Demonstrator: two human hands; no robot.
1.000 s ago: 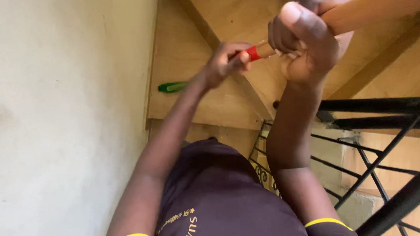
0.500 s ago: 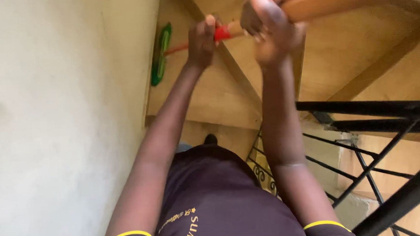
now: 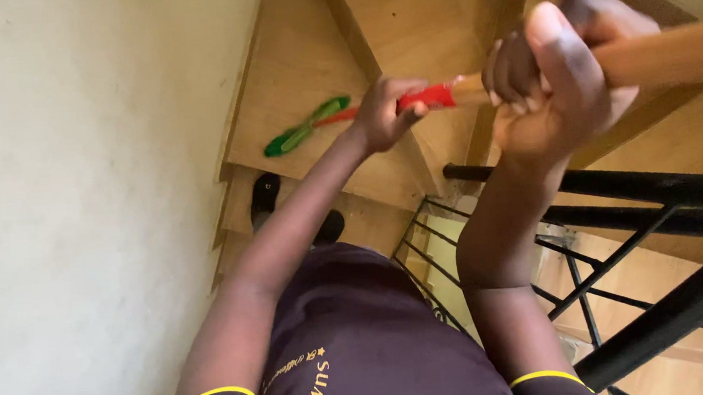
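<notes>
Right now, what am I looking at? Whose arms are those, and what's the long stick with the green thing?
The camera sits on a person's head and looks straight down, so you see their own arms and dark shirt. There is just this one picture. The left hand has its grip on the red part of a long mop handle. The right hand holds the wooden part higher up. The green mop head rests on a wooden stair step. A pale wall is on one side and a black metal railing on the other. Dark shoes show on a lower step.
</notes>
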